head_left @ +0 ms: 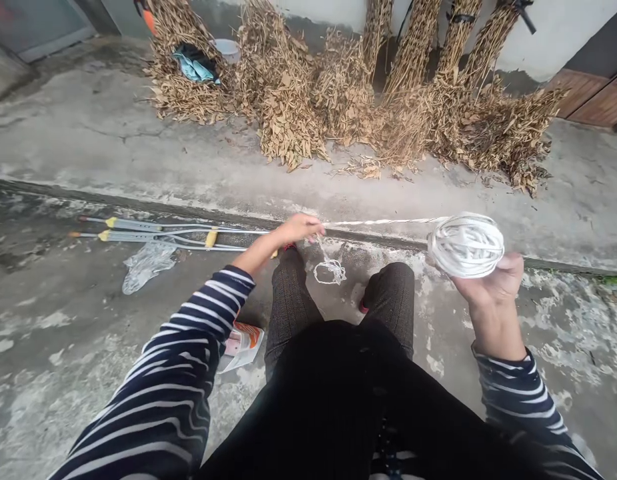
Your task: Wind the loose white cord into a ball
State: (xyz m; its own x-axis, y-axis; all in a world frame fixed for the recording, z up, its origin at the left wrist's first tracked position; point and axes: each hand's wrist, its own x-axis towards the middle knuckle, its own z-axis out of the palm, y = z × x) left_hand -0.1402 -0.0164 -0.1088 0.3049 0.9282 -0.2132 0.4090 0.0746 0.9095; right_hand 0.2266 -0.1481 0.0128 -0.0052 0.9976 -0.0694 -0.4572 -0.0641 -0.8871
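My right hand (493, 287) grips a thick ball of white cord (467, 245) from below and behind, out at the right. A stretch of white cord (383, 222) runs nearly level from the ball across to my left hand (301, 228). That hand is closed, pinching the cord between thumb and fingers. Below it the loose end hangs down, and a small tangle of white cord (330, 272) shows between my knees, at or near the ground.
Dried plant bundles (288, 100) lean against the wall behind a concrete step (188, 160). A pair of crutches (158, 233) and a clear plastic bag (147, 265) lie on the ground at left. An orange and white packet (246, 340) is beside my left leg.
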